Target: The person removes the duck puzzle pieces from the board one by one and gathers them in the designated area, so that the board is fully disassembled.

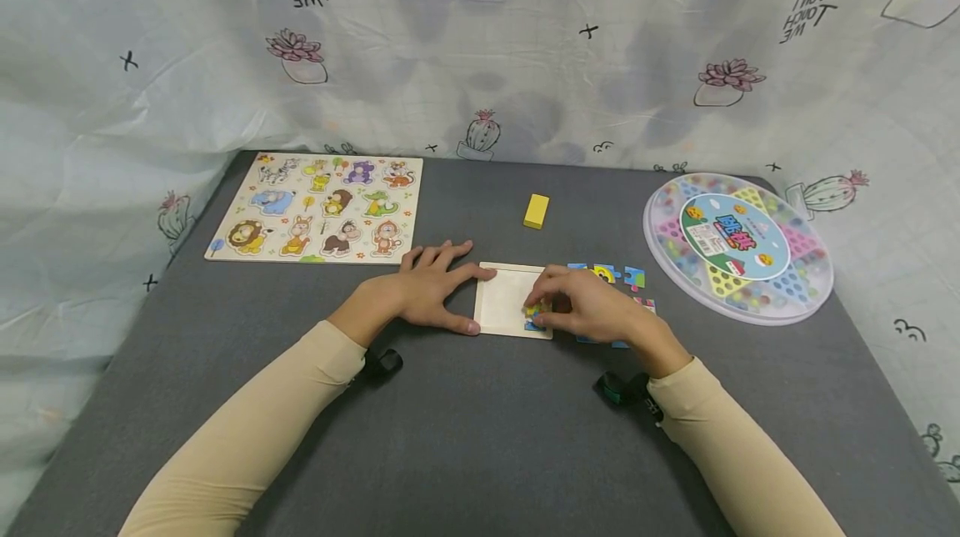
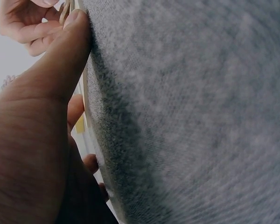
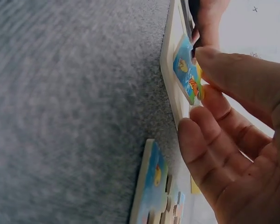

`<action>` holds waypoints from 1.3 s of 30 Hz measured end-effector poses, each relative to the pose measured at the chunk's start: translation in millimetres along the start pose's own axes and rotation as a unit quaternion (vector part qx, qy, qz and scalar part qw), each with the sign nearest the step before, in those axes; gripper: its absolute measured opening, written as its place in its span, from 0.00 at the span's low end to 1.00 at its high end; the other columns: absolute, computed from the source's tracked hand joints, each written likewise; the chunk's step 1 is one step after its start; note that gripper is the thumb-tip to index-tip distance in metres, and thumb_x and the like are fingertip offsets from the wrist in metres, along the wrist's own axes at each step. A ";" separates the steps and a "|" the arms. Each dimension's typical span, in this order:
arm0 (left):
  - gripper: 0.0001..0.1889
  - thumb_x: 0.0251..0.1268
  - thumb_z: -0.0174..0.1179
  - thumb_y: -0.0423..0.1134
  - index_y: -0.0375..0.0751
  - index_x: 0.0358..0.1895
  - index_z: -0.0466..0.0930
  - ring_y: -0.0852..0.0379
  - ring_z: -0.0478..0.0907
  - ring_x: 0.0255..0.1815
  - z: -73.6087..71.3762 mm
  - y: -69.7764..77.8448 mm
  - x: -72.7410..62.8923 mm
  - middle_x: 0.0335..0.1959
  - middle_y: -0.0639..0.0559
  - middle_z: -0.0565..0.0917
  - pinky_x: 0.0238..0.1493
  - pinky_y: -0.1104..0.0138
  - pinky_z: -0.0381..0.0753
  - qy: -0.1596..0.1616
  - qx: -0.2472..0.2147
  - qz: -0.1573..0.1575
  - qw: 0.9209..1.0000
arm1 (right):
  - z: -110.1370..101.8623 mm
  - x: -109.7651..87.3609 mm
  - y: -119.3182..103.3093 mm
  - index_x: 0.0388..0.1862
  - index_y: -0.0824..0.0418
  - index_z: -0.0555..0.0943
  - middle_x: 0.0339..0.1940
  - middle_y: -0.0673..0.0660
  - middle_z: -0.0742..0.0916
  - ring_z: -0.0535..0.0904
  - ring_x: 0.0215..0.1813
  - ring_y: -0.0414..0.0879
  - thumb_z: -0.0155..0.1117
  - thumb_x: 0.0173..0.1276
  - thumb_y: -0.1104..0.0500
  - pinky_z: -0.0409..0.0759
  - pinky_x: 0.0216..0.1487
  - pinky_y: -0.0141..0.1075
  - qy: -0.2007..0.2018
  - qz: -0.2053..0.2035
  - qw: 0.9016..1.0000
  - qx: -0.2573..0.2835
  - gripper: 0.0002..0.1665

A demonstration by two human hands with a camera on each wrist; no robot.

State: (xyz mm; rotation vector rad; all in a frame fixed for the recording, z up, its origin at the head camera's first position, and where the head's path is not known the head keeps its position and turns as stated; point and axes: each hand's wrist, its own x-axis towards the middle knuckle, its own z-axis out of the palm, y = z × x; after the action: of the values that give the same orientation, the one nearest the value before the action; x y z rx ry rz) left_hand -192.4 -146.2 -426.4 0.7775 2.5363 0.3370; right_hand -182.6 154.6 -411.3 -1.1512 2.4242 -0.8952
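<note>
A shallow wooden puzzle tray (image 1: 501, 299) lies in the middle of the dark table. My left hand (image 1: 429, 291) rests spread at its left side, with the thumb and index finger touching the frame's edge. Over the tray's right part, my right hand (image 1: 592, 303) pinches a jigsaw piece (image 3: 184, 70) between thumb and fingers. The piece is tilted against the tray in the right wrist view and has a blue printed face with a small fish. Several loose jigsaw pieces (image 1: 634, 278) lie right of the tray, partly hidden beneath the right hand.
At the back left is a board of animal pictures (image 1: 315, 208). A yellow block (image 1: 536, 211) lies behind the tray. On the right sits a round, clear-covered game box (image 1: 738, 247) with coloured beads. A printed white cloth (image 1: 480, 45) hangs behind the table.
</note>
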 end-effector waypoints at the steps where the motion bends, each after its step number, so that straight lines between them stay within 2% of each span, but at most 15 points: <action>1: 0.47 0.58 0.58 0.79 0.78 0.80 0.51 0.39 0.35 0.85 -0.6 0.1 0.0 0.86 0.51 0.37 0.76 0.34 0.38 -0.001 0.001 0.000 1.000 | -0.1 0.3 -0.3 0.49 0.56 0.87 0.48 0.50 0.83 0.78 0.35 0.40 0.73 0.69 0.60 0.81 0.40 0.38 -0.001 -0.002 1.000 0.004 0.10; 9: 0.46 0.59 0.58 0.78 0.78 0.80 0.51 0.39 0.34 0.85 -2.4 1.0 -1.5 0.86 0.51 0.36 0.76 0.34 0.37 -0.002 -0.002 0.000 1.000 | 0.8 1.7 -1.9 0.49 0.56 0.87 0.48 0.51 0.80 0.79 0.41 0.41 0.71 0.69 0.65 0.83 0.44 0.39 -0.013 -0.017 0.999 0.028 0.11; 21: 0.46 0.59 0.58 0.78 0.77 0.80 0.52 0.37 0.35 0.85 -1.1 1.8 -0.6 0.86 0.51 0.37 0.75 0.32 0.40 -0.003 0.000 -0.005 1.000 | 0.7 -5.0 1.3 0.50 0.56 0.87 0.47 0.49 0.85 0.76 0.34 0.40 0.69 0.70 0.66 0.78 0.39 0.36 0.012 -0.028 0.999 0.010 0.11; 31: 0.46 0.59 0.59 0.78 0.77 0.80 0.53 0.38 0.34 0.85 -2.4 2.1 -2.6 0.86 0.51 0.36 0.75 0.34 0.37 -0.003 -0.009 -0.003 1.000 | -4.8 -15.2 4.6 0.52 0.55 0.86 0.42 0.47 0.84 0.77 0.32 0.40 0.70 0.71 0.64 0.78 0.38 0.35 0.024 -0.033 0.998 0.050 0.12; 39: 0.46 0.59 0.59 0.78 0.76 0.80 0.53 0.38 0.35 0.85 -1.4 0.9 -1.3 0.86 0.50 0.37 0.75 0.34 0.38 0.002 -0.006 0.004 1.000 | -8.8 -25.7 8.7 0.52 0.61 0.85 0.47 0.54 0.86 0.81 0.39 0.45 0.67 0.72 0.67 0.83 0.42 0.37 0.023 -0.035 0.994 0.103 0.12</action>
State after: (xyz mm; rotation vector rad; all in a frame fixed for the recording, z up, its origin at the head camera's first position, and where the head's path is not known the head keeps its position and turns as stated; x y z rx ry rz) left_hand -191.7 -146.3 -424.4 0.7825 2.5339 0.3572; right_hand -176.0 182.3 -410.0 -1.1565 2.2733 -1.1755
